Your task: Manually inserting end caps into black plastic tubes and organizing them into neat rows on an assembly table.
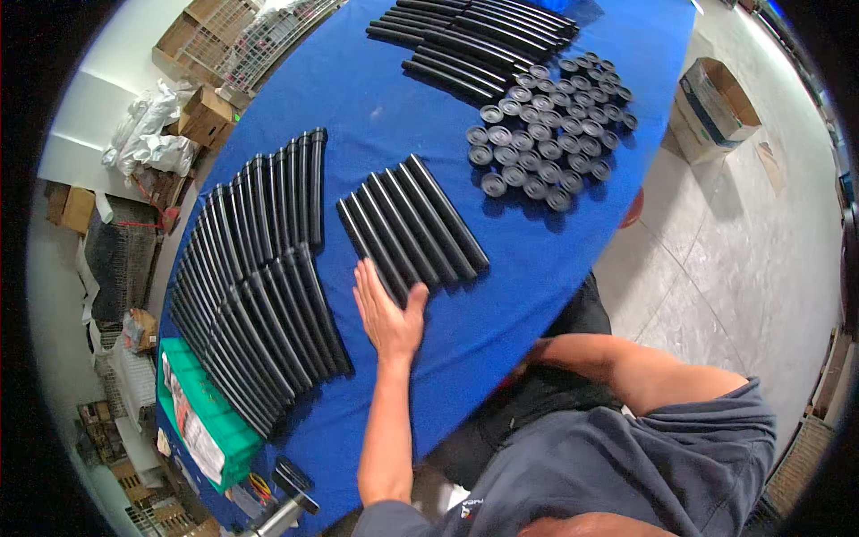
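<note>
My left hand (pixel 391 319) lies with its fingers stretched out along the lower left end of a small row of black tubes (pixel 413 224). The tubes sit side by side, slanted, on the blue tablecloth (pixel 376 116). My thumb is spread toward their near ends. My right hand (pixel 533 355) is down at the table's near edge, beside my lap; its fingers are hidden. To the left lie two long overlapping rows of black tubes with wider ends (pixel 273 201). A cluster of round black caps (pixel 546 130) covers the right part of the cloth.
More black tubes (pixel 474 40) lie at the far end. A green box (pixel 210 416) and a hammer-like tool (pixel 291 501) are at the near left. A cardboard box (pixel 716 112) stands on the floor at right. Cartons and white plastic bags (pixel 148 134) line the left side.
</note>
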Motion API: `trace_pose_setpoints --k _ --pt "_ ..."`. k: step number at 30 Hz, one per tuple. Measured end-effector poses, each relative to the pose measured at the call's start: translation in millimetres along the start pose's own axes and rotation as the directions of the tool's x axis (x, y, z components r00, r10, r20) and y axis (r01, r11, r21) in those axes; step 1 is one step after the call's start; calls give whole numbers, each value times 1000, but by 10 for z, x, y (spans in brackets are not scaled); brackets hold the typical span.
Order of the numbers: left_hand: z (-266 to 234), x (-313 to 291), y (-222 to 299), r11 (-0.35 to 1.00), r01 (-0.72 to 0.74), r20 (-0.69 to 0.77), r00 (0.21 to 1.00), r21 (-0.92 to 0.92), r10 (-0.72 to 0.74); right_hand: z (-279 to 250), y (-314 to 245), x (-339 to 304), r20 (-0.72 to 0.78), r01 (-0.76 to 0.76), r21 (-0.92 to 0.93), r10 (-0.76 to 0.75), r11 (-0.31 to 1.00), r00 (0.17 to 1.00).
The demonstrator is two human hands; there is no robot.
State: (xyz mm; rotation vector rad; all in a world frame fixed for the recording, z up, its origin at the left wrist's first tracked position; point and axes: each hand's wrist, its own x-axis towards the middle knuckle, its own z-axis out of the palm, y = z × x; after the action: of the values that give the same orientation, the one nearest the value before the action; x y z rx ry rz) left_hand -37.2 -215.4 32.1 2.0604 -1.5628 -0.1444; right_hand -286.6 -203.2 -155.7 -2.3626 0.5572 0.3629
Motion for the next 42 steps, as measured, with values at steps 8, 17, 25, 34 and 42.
trace_pose_setpoints --k 8,17,25,34,42 --pt "-158 -60 78 995 100 71 992 3 -100 289 981 -1673 79 -63 1 63 998 995" --pt "-99 -69 82 995 83 89 992 57 -88 73 1355 -1740 47 -64 -108 70 992 996" --pt "-107 -25 84 999 39 20 999 24 -39 -250 1773 -1779 -57 -167 -122 161 978 985" --pt "-42 -52 -67 999 21 -1 1000 44 -21 -306 1653 -1345 -226 -159 -84 137 984 964" --pt "-114 -58 86 997 68 18 997 32 -69 -307 1684 -1271 -234 -222 -35 208 974 950"
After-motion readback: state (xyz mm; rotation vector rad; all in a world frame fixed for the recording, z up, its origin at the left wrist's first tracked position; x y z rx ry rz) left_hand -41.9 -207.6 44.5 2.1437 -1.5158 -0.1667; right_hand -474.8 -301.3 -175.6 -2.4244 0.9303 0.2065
